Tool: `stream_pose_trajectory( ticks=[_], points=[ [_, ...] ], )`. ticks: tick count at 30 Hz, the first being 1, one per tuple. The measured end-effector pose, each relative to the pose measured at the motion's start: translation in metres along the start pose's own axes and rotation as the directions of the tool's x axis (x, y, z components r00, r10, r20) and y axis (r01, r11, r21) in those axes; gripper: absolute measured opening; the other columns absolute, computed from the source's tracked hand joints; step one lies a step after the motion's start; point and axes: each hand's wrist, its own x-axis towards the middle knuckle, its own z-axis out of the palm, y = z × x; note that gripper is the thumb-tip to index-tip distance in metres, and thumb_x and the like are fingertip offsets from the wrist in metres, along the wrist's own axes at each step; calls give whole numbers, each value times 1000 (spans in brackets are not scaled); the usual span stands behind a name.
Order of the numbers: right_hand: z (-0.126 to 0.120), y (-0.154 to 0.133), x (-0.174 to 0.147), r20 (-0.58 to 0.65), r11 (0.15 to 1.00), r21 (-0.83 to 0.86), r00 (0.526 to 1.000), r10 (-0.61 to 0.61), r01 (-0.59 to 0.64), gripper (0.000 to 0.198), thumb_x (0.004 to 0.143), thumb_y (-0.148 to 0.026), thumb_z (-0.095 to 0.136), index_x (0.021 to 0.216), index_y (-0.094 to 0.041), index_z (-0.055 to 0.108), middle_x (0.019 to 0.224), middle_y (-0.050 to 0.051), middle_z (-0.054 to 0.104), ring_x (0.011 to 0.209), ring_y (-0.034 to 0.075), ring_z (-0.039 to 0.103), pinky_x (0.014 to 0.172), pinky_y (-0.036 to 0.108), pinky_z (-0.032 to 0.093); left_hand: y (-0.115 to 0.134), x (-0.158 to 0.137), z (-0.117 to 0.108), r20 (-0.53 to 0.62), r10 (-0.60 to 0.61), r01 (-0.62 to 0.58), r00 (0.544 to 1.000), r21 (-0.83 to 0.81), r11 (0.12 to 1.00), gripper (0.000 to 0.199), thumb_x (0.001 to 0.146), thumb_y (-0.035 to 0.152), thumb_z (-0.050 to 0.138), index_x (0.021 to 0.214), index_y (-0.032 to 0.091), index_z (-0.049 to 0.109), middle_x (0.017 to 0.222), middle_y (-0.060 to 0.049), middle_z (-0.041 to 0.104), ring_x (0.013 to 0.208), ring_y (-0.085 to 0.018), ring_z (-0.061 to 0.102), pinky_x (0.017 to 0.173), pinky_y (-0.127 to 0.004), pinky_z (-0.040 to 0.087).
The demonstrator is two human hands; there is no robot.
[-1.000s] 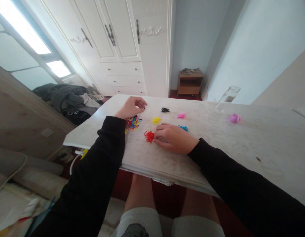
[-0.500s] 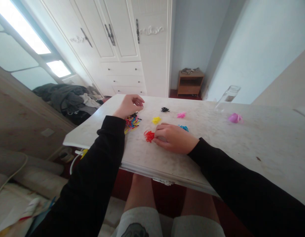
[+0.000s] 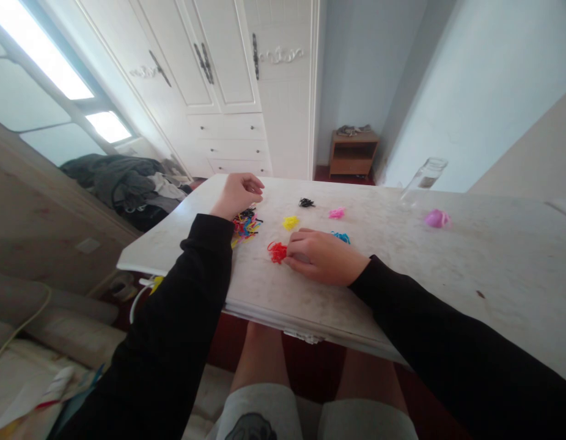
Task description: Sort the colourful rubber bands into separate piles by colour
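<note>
Bent over the far side of a mixed-colour pile of small rubber bands (image 3: 246, 226), my left hand (image 3: 239, 194) has its fingers curled towards the thumb. Anything between those fingertips is too small to make out. My right hand (image 3: 326, 258) rests on the table, closed, its fingertips beside a heap of red bands (image 3: 277, 252). Whatever it may hold is hidden. Small heaps of yellow bands (image 3: 291, 222), black bands (image 3: 306, 202) and pink bands (image 3: 337, 213) lie beyond it. Blue bands (image 3: 341, 237) show partly behind my right hand.
The white marbled table (image 3: 274, 293) carries a clear glass bottle or jar (image 3: 425, 180) at its far right. A purple-pink object (image 3: 437, 219) lies near it. A white wardrobe (image 3: 228, 73) and a small wooden cabinet (image 3: 354, 153) stand behind. Dark clothes (image 3: 113, 183) are heaped left.
My left hand has shifted slightly left and up, and the small dark bit at its fingertips no longer shows. My right hand stays in place.
</note>
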Motion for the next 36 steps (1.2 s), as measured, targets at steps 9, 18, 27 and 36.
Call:
stream_pose_trajectory(
  ticks=[9, 18, 27, 36],
  points=[
    [-1, -2, 0, 21, 1000, -27, 1000, 7, -6, 26, 103, -22, 53, 82, -16, 68, 94, 9, 67, 90, 19, 58, 85, 34, 42, 11, -1, 1, -236, 163, -180, 958, -54, 982, 20, 59, -1, 67, 70, 16, 65, 66, 0, 65, 65, -12, 58, 60, -24, 48],
    [-1, -2, 1, 6, 999, -41, 1000, -2, 2, 27, 103, -22, 52, 81, -15, 67, 94, 9, 67, 90, 19, 57, 86, 34, 42, -3, 9, 5, -319, -68, -62, 945, -380, 923, 25, 58, 0, 73, 71, 18, 61, 71, 1, 61, 65, -11, 58, 59, -23, 47],
    [-1, -2, 0, 13, 1000, -29, 1000, -4, 4, 27, 103, -23, 53, 83, -15, 68, 94, 9, 67, 91, 20, 57, 85, 34, 42, -2, 11, 1, -410, -122, -123, 904, -523, 843, 24, 65, 7, 78, 77, 20, 62, 86, -5, 69, 81, -17, 68, 68, -27, 54],
    [0, 0, 0, -14, 1000, 14, 1000, -17, 17, 24, 102, -22, 56, 83, -15, 69, 93, 9, 67, 90, 20, 57, 84, 34, 41, -16, 1, -6, -118, -57, 51, 991, -52, 997, 27, 55, 5, 82, 74, 17, 68, 73, -3, 70, 66, -18, 67, 67, -32, 54]
  ],
)
